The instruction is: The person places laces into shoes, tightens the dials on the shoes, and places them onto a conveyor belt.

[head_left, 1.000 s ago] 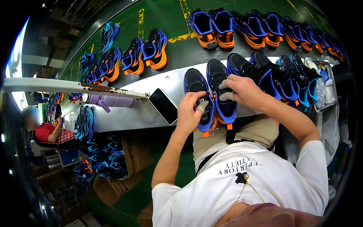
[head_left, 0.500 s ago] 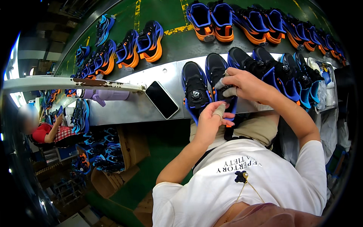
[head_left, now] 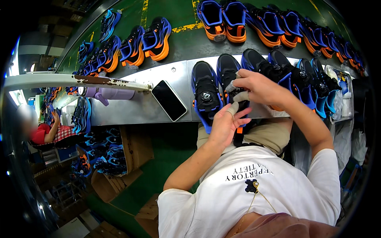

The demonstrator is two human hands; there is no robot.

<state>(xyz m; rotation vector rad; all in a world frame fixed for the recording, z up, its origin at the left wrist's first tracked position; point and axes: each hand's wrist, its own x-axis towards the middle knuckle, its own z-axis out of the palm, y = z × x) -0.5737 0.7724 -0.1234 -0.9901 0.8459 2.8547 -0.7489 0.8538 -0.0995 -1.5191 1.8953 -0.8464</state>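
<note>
- So the right hand (head_left: 258,87) pinches a grey rag (head_left: 235,92) onto the black shoe (head_left: 229,77) on the shelf (head_left: 158,107), probably wiping.
- Left hand (head_left: 226,125), fingers loosely spread, steadies it below.

I'm wearing a white short-sleeved T-shirt (head_left: 254,198) with a line of dark capital lettering across the chest, reading upside down from up here. Both sleeves end above the elbow, so my forearms are bare. A thin gold-coloured cord (head_left: 260,198) hangs down the shirt front to a small dark charm (head_left: 251,185); it may be a pendant, though it's too small to make out. My trousers (head_left: 262,135) are khaki. My left hand (head_left: 226,123) has pale tape around the forefinger; my right hand (head_left: 258,87) wears nothing.
</note>
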